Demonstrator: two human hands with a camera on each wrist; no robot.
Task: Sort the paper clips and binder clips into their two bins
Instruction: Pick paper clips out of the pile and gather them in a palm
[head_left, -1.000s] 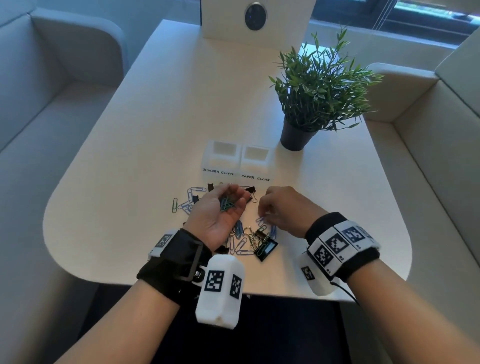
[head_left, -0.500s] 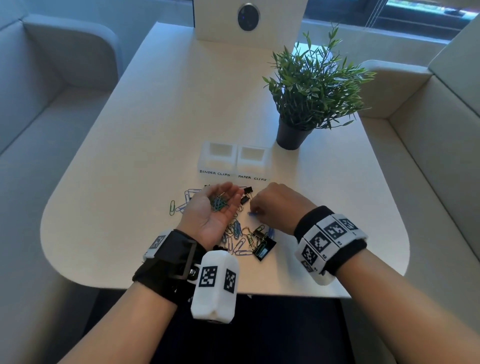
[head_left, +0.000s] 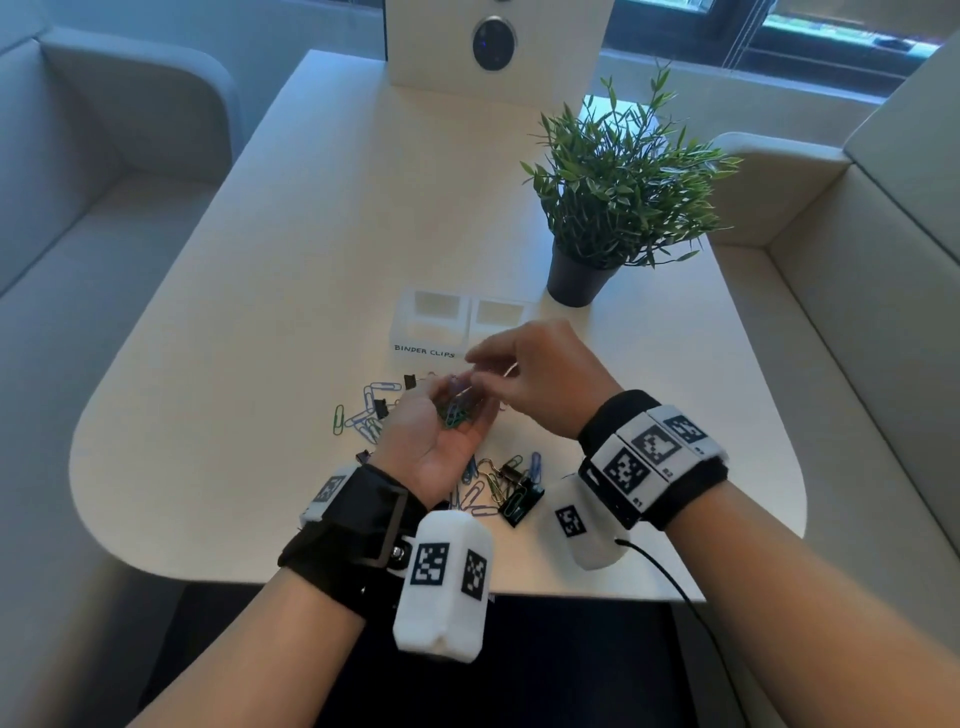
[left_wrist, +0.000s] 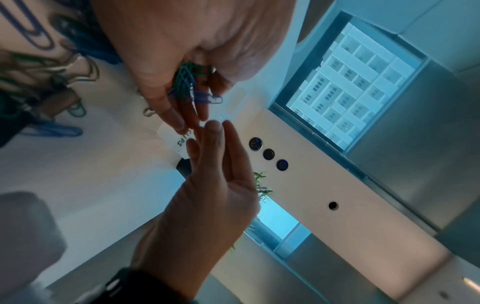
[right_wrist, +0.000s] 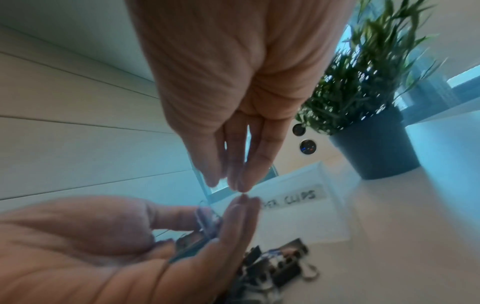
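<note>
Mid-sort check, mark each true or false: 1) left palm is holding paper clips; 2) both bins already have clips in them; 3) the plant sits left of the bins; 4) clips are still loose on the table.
1) True: the left hand, palm up, cups a bunch of paper clips.
2) False: the binder clips bin and the bin beside it look empty.
3) False: the plant stands to their right.
4) True: loose clips lie on the table.

Office meeting booth
Grey sofas (head_left: 104, 218) are flanking a white table (head_left: 311, 234); a potted plant (head_left: 618, 197) is standing far right.
</note>
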